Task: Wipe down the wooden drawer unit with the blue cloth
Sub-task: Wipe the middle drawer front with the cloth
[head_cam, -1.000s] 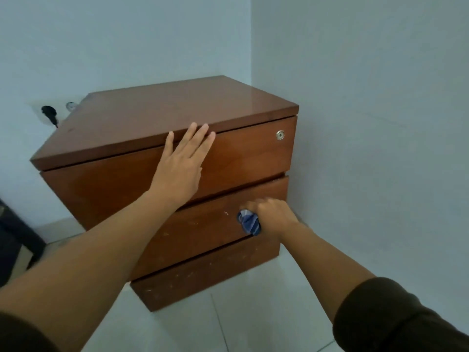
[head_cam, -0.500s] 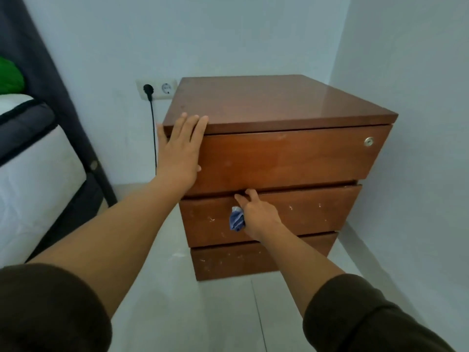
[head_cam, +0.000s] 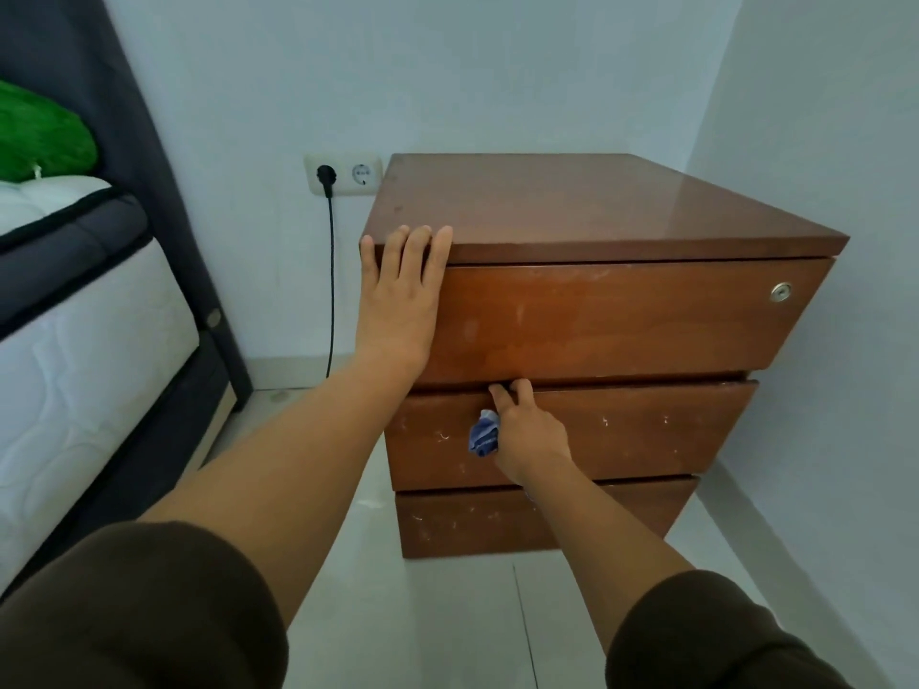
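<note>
I brace the unit (head_cam: 597, 320) with my left hand (head_cam: 398, 310) flat at its top-left front corner, right grip (head_cam: 527, 430) clamped on the cloth (head_cam: 483, 440), fingertips hooked over the middle drawer's top edge; next, I judge, wiping rightward along it.
</note>
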Demonstrator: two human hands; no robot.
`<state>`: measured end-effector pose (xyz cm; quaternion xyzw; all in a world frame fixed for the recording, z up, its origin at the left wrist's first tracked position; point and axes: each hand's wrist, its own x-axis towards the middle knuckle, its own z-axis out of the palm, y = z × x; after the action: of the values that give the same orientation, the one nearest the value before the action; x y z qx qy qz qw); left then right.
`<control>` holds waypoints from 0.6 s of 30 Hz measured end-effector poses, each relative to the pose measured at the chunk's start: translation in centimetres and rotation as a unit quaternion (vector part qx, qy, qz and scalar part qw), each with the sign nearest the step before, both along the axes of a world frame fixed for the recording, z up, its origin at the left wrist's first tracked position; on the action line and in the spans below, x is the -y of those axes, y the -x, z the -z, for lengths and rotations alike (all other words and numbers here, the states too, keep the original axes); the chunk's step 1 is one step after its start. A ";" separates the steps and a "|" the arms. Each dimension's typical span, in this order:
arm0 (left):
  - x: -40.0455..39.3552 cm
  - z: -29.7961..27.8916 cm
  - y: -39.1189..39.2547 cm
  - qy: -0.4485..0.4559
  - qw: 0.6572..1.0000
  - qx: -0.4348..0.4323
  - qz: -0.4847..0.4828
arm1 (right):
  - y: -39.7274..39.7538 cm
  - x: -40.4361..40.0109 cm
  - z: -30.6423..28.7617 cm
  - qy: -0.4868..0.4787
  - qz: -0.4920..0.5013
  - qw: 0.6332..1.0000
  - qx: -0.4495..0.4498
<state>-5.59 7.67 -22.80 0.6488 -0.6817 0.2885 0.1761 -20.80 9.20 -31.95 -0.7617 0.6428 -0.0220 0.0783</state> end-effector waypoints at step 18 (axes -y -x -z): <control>-0.5 -0.4 -0.3 -0.015 1.000 -0.001 0.013 | 1.2 -4.5 -1.2 0.011 -0.013 1.000 -0.013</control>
<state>-5.24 8.18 -22.38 0.6425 -0.6946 0.2751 0.1705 -22.01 13.66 -30.76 -0.7711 0.6335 -0.0179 0.0615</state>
